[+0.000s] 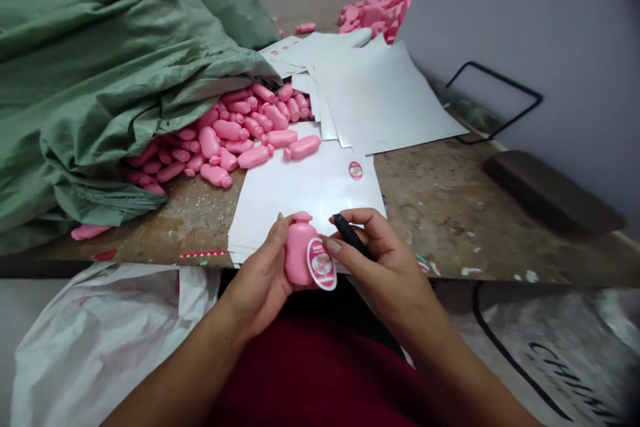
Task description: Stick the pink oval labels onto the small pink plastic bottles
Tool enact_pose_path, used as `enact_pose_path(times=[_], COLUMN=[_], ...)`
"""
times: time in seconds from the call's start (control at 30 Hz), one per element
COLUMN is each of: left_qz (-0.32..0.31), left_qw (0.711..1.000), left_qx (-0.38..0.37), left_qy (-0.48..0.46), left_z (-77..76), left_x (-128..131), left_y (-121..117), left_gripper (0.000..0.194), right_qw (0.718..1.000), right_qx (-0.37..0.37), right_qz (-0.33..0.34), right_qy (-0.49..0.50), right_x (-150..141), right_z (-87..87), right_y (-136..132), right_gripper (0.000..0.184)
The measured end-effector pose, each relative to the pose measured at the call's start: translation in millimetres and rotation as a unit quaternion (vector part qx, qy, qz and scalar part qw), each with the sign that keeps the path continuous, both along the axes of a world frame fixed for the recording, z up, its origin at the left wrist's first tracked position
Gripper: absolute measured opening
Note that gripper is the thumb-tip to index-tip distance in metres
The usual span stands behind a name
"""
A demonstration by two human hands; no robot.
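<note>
A small pink plastic bottle (300, 252) stands nearly upright in my left hand (263, 280), whose fingers wrap round its side and base. Against the bottle's right front is an oval pink-and-white sticker (321, 263). My right hand (383, 257) pinches this sticker's upper right edge, and its lower part sticks out past the bottle's side. The same hand also grips a slim black tool (352, 235), its tip pointing up and left; its exact kind is unclear. Below the hands lies a white sticker sheet (305, 190) with one oval sticker (355, 171) on it.
Several pink bottles (230, 130) spill from a green sack (115, 80) at the left. White sheets (390, 97) overlap at the back of the worn brown table (425, 193). More pink pieces (380, 10) are piled far back. A dark block (550, 190) sits at right beside a black wire frame (493, 80).
</note>
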State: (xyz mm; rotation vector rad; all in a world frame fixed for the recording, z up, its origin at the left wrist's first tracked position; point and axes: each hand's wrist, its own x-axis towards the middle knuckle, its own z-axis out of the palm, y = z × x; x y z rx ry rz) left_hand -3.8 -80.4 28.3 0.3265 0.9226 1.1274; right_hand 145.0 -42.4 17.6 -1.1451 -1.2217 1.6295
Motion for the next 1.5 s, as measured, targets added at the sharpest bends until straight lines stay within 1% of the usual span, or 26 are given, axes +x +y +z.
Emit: enact_pose_path(times=[0.23,0.37,0.43,0.5,0.57,0.63,0.77,0.83,0.9,0.97,1.03,1.1,1.17,1.33,1.43,1.5], left_qz=[0.019,0.047,0.061,0.065,0.066,0.072,0.102,0.112,0.112,0.104,0.093,0.085,0.078,0.065,0.077,0.084], left_qw=[1.000,0.999,0.997,0.994,0.989,0.982,0.972,0.969,0.969,0.971,0.974,0.976,0.977,0.979,0.987,0.994], left_qx=[0.013,0.005,-0.003,-0.012,-0.019,-0.019,0.004,0.008,0.004,0.001,0.003,0.012,0.019,0.028,0.016,0.000], left_qy=[-0.002,0.023,0.050,0.086,0.130,0.173,0.214,0.219,0.220,0.213,0.205,0.198,0.198,0.193,0.141,0.076], left_z=[0.1,0.4,0.7,1.0,1.3,1.8,3.4,4.2,4.7,4.6,4.0,3.1,2.5,2.6,3.3,4.3], left_x=[8.4,9.2,7.2,4.6,2.5,1.7,2.2,2.5,2.6,3.0,3.6,4.2,4.2,2.4,2.1,2.7], left_y=[-1.6,-1.1,-0.6,-0.3,-0.1,0.2,1.4,1.6,1.0,-0.2,-1.4,-2.0,-1.7,0.2,1.2,2.0], left_gripper=[0.048,0.048,0.053,0.062,0.066,0.065,0.062,0.061,0.061,0.062,0.062,0.062,0.061,0.054,0.045,0.033], right_qw=[0.999,0.999,0.999,0.999,0.999,0.994,0.965,0.956,0.967,0.986,0.996,0.998,0.999,1.000,0.999,0.998], right_qx=[-0.011,-0.007,0.002,0.020,0.052,0.100,0.199,0.212,0.180,0.123,0.071,0.039,0.024,0.007,-0.022,-0.053], right_qz=[-0.001,-0.008,-0.006,-0.003,-0.005,-0.011,-0.041,-0.063,-0.063,-0.031,0.007,0.028,0.028,-0.008,-0.018,0.009], right_qy=[0.036,0.037,0.037,0.030,0.001,-0.050,-0.166,-0.194,-0.171,-0.109,-0.054,-0.028,-0.017,0.002,0.023,0.037], right_x=[-4.9,-5.0,-4.6,-4.0,-3.3,-1.9,4.4,8.3,10.5,9.9,7.1,4.1,2.3,3.6,4.4,3.3], right_z=[3.6,2.4,0.9,-1.0,-3.4,-6.3,-11.2,-11.2,-9.1,-6.1,-3.8,-3.4,-4.1,-1.1,6.6,11.8], right_y=[-3.8,-2.3,-1.1,-0.2,0.0,-0.3,1.0,3.5,6.3,8.2,8.9,8.9,9.0,10.6,10.3,8.8], right_gripper=[0.033,0.032,0.033,0.033,0.031,0.028,0.023,0.020,0.017,0.017,0.021,0.023,0.024,0.024,0.028,0.030])
